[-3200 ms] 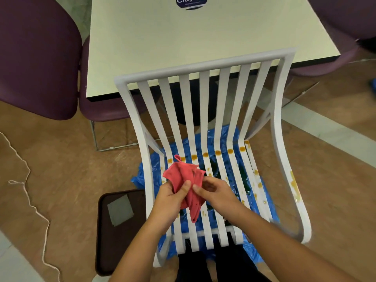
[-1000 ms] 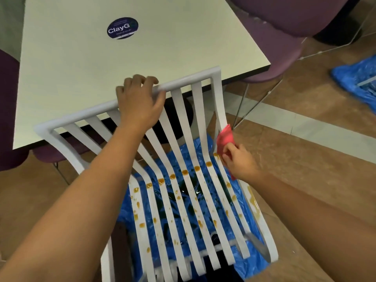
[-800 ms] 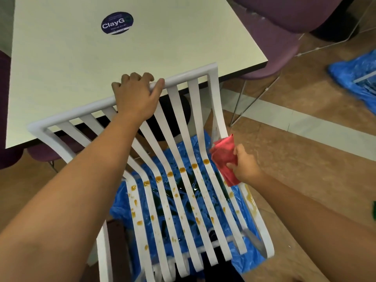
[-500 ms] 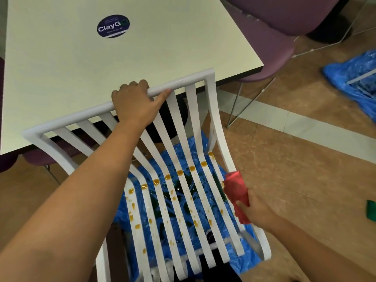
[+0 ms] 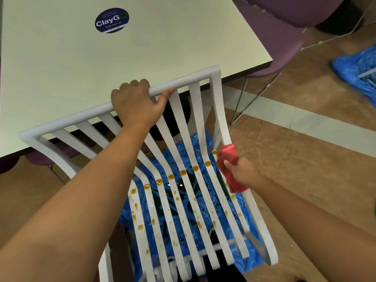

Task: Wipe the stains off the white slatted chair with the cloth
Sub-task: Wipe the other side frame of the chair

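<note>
The white slatted chair (image 5: pixel 183 80) fills the middle of the head view, its seat slats dotted with orange-brown stains (image 5: pixel 183 172) in a row and further down. My left hand (image 5: pixel 136 102) grips the top rail of the backrest. My right hand (image 5: pixel 242 169) presses a folded red cloth (image 5: pixel 228 157) against the chair's right side rail, at the bend between back and seat. The cloth covers that stretch of rail.
A cream table (image 5: pixel 122 47) with a dark round sticker (image 5: pixel 112 20) stands just behind the chair. Purple chairs (image 5: pixel 284 37) sit at the upper right. Blue plastic sheet (image 5: pixel 203 143) lies under the chair, with more blue plastic (image 5: pixel 358 66) at the far right.
My right hand has slid the cloth back up the right side rail from lower down. Earlier both hands held the cloth over the seat; my left hand now holds the top rail.
</note>
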